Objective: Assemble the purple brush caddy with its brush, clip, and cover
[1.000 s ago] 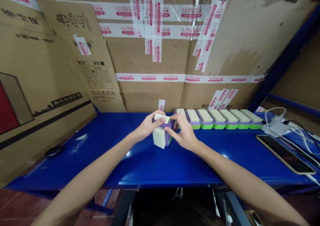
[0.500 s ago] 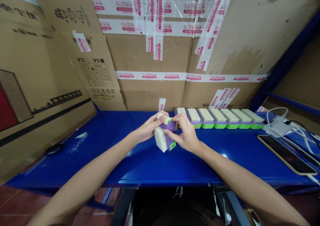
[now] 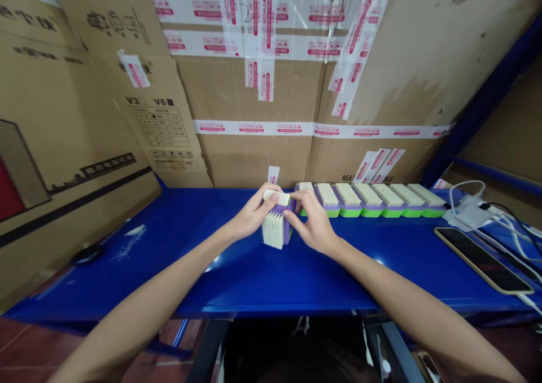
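Brush (image 3: 273,232), white-bristled and purple-bodied, sits between our hands over the blue table (image 3: 262,284), near the left end of the row of similar brushes (image 3: 349,196); whether it rests there we cannot tell. Our left hand (image 3: 250,215) pinches the white piece (image 3: 281,198) on top, while our right hand (image 3: 315,224) has thumb and forefinger parted at the purple side, whether gripping we cannot tell. We judge the step in hand to be handling it by top and side, the next move calling for a firm left pinch against swinging.
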{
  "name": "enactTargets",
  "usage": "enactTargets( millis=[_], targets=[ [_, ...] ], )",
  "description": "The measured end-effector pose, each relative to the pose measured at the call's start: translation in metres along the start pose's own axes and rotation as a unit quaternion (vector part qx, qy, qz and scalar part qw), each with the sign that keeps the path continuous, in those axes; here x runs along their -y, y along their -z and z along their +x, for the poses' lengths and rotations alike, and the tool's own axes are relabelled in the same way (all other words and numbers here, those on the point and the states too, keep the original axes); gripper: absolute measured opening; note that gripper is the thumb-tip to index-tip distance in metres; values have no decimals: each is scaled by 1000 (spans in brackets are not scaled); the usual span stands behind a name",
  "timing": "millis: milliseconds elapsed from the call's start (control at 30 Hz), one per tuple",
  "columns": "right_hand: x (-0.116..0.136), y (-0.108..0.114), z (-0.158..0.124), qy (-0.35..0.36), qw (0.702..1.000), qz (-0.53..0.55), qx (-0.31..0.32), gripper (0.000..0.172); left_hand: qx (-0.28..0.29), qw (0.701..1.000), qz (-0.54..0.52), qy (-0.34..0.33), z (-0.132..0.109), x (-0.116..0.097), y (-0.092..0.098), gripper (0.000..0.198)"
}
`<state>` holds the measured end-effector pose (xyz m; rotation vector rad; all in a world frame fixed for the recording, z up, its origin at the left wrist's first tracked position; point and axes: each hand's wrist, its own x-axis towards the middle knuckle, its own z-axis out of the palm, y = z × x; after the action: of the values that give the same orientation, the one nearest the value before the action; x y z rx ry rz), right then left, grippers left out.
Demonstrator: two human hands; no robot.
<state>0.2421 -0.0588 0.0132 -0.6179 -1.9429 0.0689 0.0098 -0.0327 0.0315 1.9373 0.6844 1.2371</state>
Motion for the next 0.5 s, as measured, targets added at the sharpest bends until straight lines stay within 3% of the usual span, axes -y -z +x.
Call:
enactTargets(
  millis=[233,500],
  targets=[
    [-7,1,2,-70,997,22,0,30,4,998,51,-24,-3,7,-2,50],
    [-15,-3,1,-90,994,66,-20,33,-42,999,-16,-28,3,12,-5,44]
  ],
)
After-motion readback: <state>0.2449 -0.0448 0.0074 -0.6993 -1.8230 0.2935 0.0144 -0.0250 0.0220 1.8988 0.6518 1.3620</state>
